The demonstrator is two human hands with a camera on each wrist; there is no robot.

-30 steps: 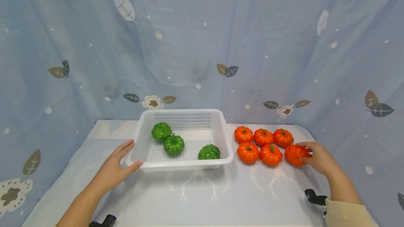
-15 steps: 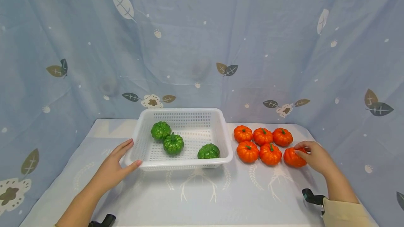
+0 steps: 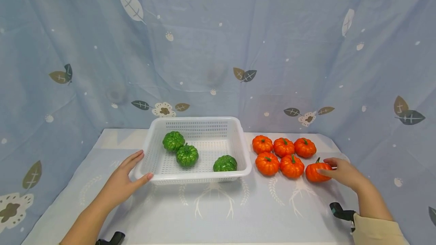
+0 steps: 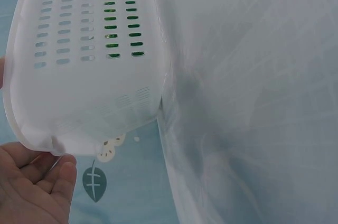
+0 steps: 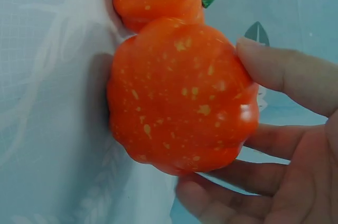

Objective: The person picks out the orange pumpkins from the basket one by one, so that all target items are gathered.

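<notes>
My right hand (image 3: 348, 174) grips the nearest orange mini pumpkin (image 3: 316, 172) at the right end of the front row, its thumb on one side and its fingers around the other. In the head view the pumpkin's green stem points up. Its speckled base fills the middle of the right wrist view, where the fingers (image 5: 248, 174) curl behind it. At the left, my left hand (image 3: 120, 184) touches the rim of a white slotted basket (image 3: 201, 177) with spread, mostly straight fingers. In the left wrist view the fingertips (image 4: 63, 174) meet the basket's corner.
Several more orange pumpkins (image 3: 267, 163) stand in two rows to the right of the basket. Inside the basket lie three green pumpkins (image 3: 187, 155). A patterned blue curtain (image 3: 218, 48) walls in the back and sides of the pale cloth-covered table (image 3: 218, 214).
The pumpkin under my right hand has turned, so its stem now shows at the top. The right hand has shifted its hold; the left hand and basket have stayed put.
</notes>
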